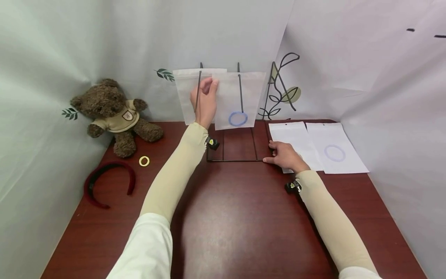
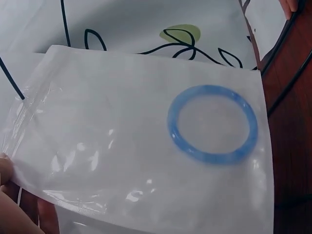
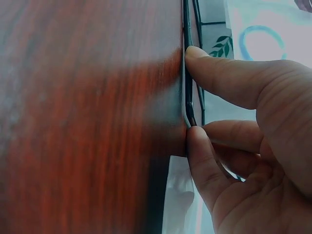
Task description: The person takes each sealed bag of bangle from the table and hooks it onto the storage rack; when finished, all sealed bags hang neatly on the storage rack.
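A black wire rack (image 1: 232,161) with long hooks stands at the back of the table. From its middle hook hangs a clear zip bag (image 1: 228,95) holding a translucent blue bangle (image 2: 214,158), which lies near the bag's bottom. My left hand (image 1: 205,102) pinches this bag's upper left edge between thumb and fingers. Behind that hand, another clear bag (image 1: 182,89) hangs on the left hook. My right hand (image 1: 286,155) grips the front right corner of the rack's base, thumb on the front bar and fingers at the corner (image 3: 199,134).
Right of the rack lie white sheets or bags (image 1: 313,149), one showing a pale blue ring (image 1: 335,159). On the left, a brown teddy bear (image 1: 120,120) leans at the curtain (image 1: 45,97), near a yellow ring (image 1: 140,161) and a dark red headband (image 1: 132,178).
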Motion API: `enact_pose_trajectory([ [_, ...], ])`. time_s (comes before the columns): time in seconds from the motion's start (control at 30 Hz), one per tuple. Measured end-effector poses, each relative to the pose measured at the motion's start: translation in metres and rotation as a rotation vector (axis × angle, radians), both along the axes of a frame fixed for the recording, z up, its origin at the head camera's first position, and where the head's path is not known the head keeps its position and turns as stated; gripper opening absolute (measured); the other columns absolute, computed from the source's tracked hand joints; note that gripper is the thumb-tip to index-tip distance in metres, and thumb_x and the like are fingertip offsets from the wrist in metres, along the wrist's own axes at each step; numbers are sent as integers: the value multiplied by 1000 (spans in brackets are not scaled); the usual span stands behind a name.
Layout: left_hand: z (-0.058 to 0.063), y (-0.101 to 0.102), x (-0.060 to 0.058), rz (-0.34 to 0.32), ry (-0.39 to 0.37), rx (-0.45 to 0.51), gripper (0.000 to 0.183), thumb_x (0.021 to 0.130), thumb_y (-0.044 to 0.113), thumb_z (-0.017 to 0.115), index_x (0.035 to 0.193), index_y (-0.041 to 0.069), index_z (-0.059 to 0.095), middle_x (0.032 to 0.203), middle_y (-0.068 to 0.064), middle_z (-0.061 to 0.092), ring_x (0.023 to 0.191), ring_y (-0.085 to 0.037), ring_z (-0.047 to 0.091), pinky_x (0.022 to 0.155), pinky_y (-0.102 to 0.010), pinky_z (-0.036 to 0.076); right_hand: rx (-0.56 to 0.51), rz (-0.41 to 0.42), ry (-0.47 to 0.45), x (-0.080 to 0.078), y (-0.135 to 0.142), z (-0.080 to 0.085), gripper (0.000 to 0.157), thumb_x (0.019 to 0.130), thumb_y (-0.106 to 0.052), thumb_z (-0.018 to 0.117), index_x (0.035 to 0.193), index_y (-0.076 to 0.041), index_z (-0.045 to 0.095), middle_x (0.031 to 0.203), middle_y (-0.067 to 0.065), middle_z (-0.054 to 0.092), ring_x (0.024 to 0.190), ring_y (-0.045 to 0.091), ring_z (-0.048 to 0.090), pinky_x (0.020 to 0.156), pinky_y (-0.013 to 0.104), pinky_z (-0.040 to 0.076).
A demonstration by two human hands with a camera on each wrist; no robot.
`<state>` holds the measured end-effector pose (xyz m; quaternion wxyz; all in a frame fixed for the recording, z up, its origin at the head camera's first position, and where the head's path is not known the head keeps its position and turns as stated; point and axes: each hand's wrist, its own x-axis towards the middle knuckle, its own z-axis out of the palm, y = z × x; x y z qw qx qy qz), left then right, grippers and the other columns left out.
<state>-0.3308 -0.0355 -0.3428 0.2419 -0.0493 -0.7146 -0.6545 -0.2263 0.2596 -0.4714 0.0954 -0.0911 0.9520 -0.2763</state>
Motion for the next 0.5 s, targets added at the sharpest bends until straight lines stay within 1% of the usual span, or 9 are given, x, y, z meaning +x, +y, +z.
enact_pose_trajectory([
  [0.07, 1, 1, -3, 12, -17, 1, 26, 101, 34, 74, 119, 15, 79, 118, -2, 81, 108, -7, 73, 93, -22, 53, 2, -1, 1, 0, 0, 0, 83, 94, -35, 82, 157, 5, 46, 165, 20, 44, 131, 38, 65, 111, 54, 50],
  [0.1, 1, 2, -4, 16, -27, 2, 26, 101, 34, 74, 120, 16, 79, 118, -1, 81, 108, -6, 73, 93, -22, 52, 5, 1, 2, 0, 0, 0, 83, 94, -35, 82, 156, 5, 46, 165, 20, 44, 135, 38, 62, 113, 54, 49],
  [0.2, 1, 3, -7, 27, -42, 1, 25, 101, 34, 74, 119, 18, 80, 118, 0, 81, 108, -6, 73, 92, -22, 52, 13, 6, 3, 0, 0, 0, 82, 94, -35, 82, 156, 6, 46, 165, 21, 44, 148, 40, 48, 120, 56, 42],
  [0.3, 1, 4, -10, 38, -44, 2, 24, 101, 33, 74, 118, 18, 80, 115, 0, 81, 106, -6, 73, 92, -23, 52, 15, 6, 7, 0, -1, 0, 82, 94, -35, 82, 156, 6, 47, 165, 21, 44, 156, 41, 36, 124, 57, 36],
  [0.5, 4, 4, -13, 58, -42, -7, 23, 100, 32, 76, 118, 18, 80, 116, 1, 81, 105, -7, 73, 91, -22, 52, 14, 4, 13, 0, -1, 0, 82, 94, -35, 82, 156, 6, 47, 165, 21, 44, 156, 41, 37, 124, 56, 36],
])
